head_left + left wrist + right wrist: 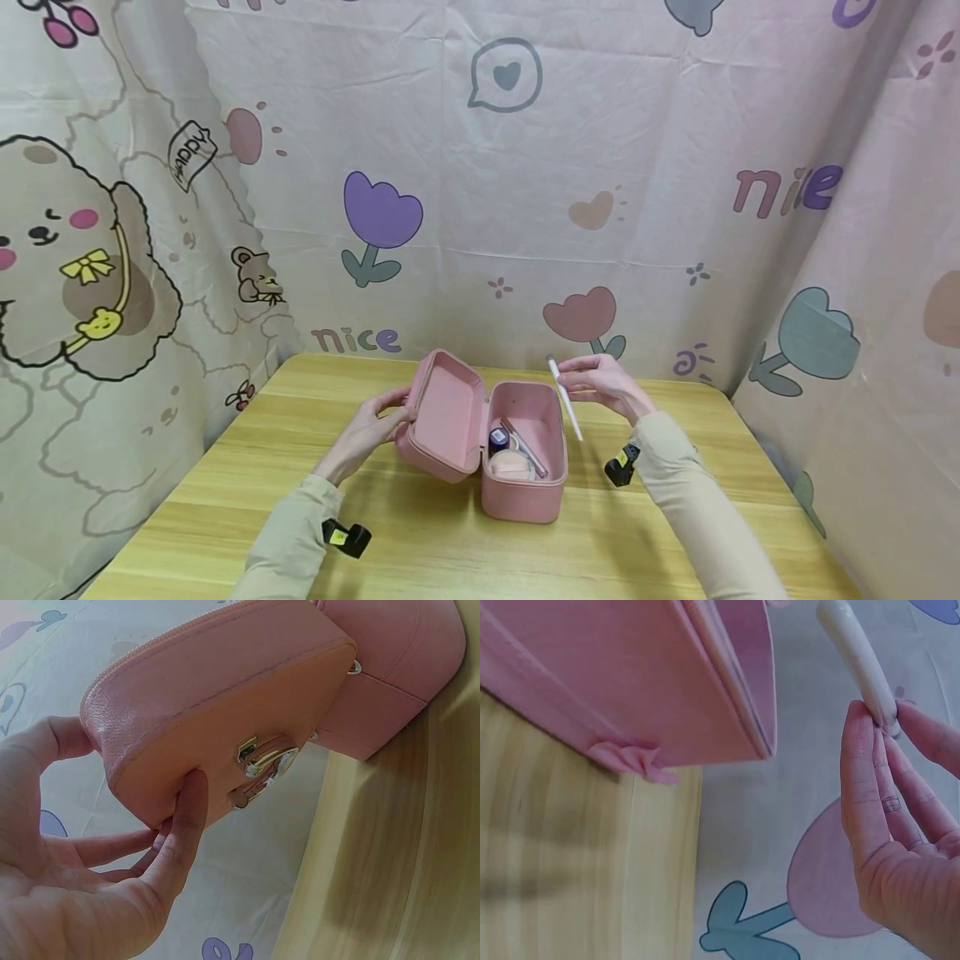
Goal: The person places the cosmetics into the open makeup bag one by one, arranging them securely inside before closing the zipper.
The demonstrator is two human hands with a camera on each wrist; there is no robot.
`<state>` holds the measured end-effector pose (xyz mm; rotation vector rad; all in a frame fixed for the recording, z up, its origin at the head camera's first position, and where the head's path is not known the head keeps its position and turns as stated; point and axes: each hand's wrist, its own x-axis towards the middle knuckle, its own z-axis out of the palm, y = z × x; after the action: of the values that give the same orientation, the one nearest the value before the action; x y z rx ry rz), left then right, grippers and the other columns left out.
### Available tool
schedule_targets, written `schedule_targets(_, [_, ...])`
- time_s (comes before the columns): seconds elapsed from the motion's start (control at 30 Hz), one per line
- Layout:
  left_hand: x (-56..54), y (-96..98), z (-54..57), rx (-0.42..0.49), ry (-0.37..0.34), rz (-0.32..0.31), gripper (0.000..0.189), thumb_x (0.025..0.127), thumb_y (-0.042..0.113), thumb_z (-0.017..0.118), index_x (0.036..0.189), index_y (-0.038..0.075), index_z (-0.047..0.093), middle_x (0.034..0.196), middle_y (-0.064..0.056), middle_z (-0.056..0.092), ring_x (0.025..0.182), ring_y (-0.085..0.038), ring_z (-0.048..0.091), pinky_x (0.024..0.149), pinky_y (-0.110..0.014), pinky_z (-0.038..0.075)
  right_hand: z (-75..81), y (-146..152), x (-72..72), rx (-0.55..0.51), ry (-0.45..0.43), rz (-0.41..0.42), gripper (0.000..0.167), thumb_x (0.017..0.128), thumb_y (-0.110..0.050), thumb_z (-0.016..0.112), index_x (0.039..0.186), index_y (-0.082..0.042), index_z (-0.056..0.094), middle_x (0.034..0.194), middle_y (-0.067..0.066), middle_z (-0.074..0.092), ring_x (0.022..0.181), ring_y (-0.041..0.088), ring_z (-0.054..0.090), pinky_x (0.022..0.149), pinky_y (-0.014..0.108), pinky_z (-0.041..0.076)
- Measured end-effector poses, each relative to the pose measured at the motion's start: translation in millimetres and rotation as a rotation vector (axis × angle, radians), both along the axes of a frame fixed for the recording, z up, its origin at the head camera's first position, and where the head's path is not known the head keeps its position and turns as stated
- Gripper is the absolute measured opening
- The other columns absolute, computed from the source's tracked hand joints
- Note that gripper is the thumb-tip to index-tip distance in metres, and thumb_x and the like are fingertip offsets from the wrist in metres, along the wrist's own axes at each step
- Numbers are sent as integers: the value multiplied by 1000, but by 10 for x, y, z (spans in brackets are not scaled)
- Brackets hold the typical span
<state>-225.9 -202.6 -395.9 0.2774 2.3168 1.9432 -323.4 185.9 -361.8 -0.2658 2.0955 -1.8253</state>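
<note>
A pink cosmetic case [523, 503] stands on the table with its lid [450, 410] swung out to the left. My left hand [369, 432] grips the lid's outer end, fingers and thumb on opposite sides in the left wrist view. There the lid shows a handle [268, 766] with gold-coloured fittings. Above the case's right rim, my right hand [606, 387] pinches a slim white pen-like stick [567, 402] between thumb and fingertips. Within the case lie a dark round container [498, 438], a pale round puff-like item [512, 467] and a slim pinkish-brown stick [528, 450].
The wood-grain table [420, 550] ends at the back against a printed curtain [465, 200], which also hangs at both sides. A pink bow-like tab [637, 760] sticks out from the case's side in the right wrist view.
</note>
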Motion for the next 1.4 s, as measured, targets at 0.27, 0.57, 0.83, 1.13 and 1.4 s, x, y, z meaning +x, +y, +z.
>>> schedule_targets(0.27, [-1, 7, -1, -1, -1, 3, 65, 100, 17, 58, 153, -8, 30, 145, -29, 41, 115, -20, 62, 92, -22, 57, -54, -195, -76, 30, 24, 16, 44, 93, -2, 65, 133, 14, 54, 95, 0, 75, 85, 11, 70, 86, 33, 62])
schedule_targets(0.57, [6, 7, -2, -5, -4, 3, 64, 100, 19, 58, 153, -7, 32, 145, -28, 42, 113, -18, 62, 90, -21, 56, -181, -345, -110, 77, 32, 33, 42, 91, 0, 65, 129, 15, 57, 89, -2, 72, 79, 9, 67, 79, 27, 61])
schedule_targets(0.83, [6, 11, 5, 4, -3, -1, 64, 100, 18, 58, 153, -7, 32, 144, -28, 42, 110, -16, 63, 88, -20, 56, -199, -417, -94, 97, 44, 43, 41, 90, 1, 66, 128, 16, 57, 87, -1, 73, 75, 7, 67, 76, 25, 61])
schedule_targets(1.13, [6, 9, -2, 18, -3, 1, 62, 100, 16, 57, 152, -7, 33, 143, -29, 43, 108, -15, 63, 87, -19, 56, -219, -445, -92, 108, 38, 30, 41, 90, 1, 66, 128, 15, 59, 87, -2, 71, 74, 6, 67, 73, 23, 60])
schedule_targets(1.4, [3, 4, -9, 11, 0, 1, 62, 100, 16, 57, 152, -6, 34, 143, -28, 43, 108, -14, 62, 88, -20, 56, -225, -444, -90, 118, 52, 29, 41, 90, 3, 66, 127, 18, 56, 104, 19, 76, 83, 14, 72, 84, 36, 63])
